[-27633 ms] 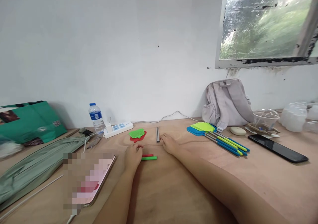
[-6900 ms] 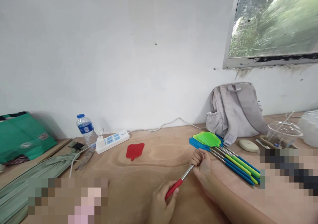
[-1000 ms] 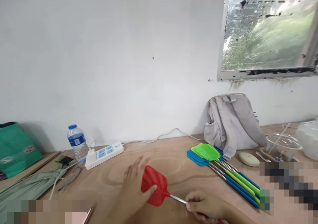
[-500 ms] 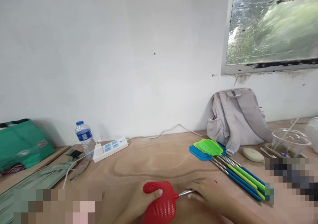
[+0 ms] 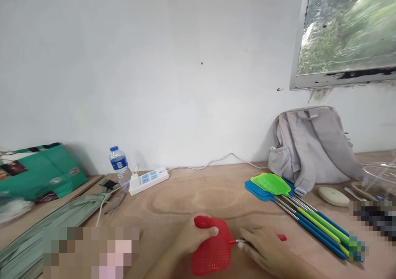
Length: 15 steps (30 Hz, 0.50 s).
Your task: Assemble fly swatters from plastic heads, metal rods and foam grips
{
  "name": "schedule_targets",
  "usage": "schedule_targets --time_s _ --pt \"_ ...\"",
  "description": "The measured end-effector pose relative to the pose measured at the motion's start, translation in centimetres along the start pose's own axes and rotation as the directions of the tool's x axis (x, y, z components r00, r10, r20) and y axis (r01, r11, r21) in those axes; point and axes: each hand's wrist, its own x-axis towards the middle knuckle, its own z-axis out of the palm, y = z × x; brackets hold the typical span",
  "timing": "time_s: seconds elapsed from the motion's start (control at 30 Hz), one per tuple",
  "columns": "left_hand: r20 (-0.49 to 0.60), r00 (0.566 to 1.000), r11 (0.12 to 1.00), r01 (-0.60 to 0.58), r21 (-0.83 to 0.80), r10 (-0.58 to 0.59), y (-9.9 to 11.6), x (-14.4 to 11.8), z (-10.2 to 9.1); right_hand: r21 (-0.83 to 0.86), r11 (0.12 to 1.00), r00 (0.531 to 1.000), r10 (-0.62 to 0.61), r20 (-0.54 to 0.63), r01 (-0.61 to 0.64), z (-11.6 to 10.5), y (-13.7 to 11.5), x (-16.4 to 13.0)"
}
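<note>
Red swatter | left hand pinches head | right hand on rod (seemingly closed)

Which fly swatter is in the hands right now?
The red fly swatter, near the table's front edge. The green and blue swatters lie untouched in a pile by the backpack.

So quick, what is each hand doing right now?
Left hand: closed on the head of the red fly swatter, thumb on top.
Right hand: closed on the swatter's metal shaft, red handle end sticking out beyond it.
</note>
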Motion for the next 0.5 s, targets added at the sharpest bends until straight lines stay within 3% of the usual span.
schedule_targets --time_s 0.1,0.17,0.2,0.27,0.33,0.4,0.5 --pt "-0.007 0.989 0.953 -0.142 0.266 0.149 2.4 0.4 -0.5 0.065 0.997 0.999 0.041 -0.014 -0.04 0.5 0.1 0.1" --pt "-0.035 0.927 0.806 -0.306 0.507 0.375 3.8 0.5 -0.5 0.115 0.99 0.995 0.087 -0.04 -0.082 0.5 0.3 0.2" --pt "-0.008 0.863 0.673 -0.388 0.629 0.505 4.2 0.5 -0.3 0.128 0.987 0.993 0.107 -0.052 -0.1 0.5 0.5 0.2" --pt "0.181 0.71 0.326 -0.514 0.794 0.68 4.3 0.4 0.7 0.131 0.985 0.991 0.12 -0.066 -0.111 0.4 0.8 0.2" --pt "0.416 0.615 0.03 -0.582 0.813 0.67 3.6 0.3 2.3 0.112 0.988 0.992 0.11 -0.059 -0.103 0.4 0.9 0.3" --pt "0.497 0.626 -0.084 -0.569 0.818 0.602 2.3 0.4 4.2 0.09 0.99 0.993 0.111 -0.048 -0.106 0.5 0.9 0.3" --pt "0.458 0.681 -0.099 -0.497 0.862 0.571 0.7 1.0 6.4 0.072 0.988 0.988 0.14 -0.068 -0.135 0.5 0.6 0.3"
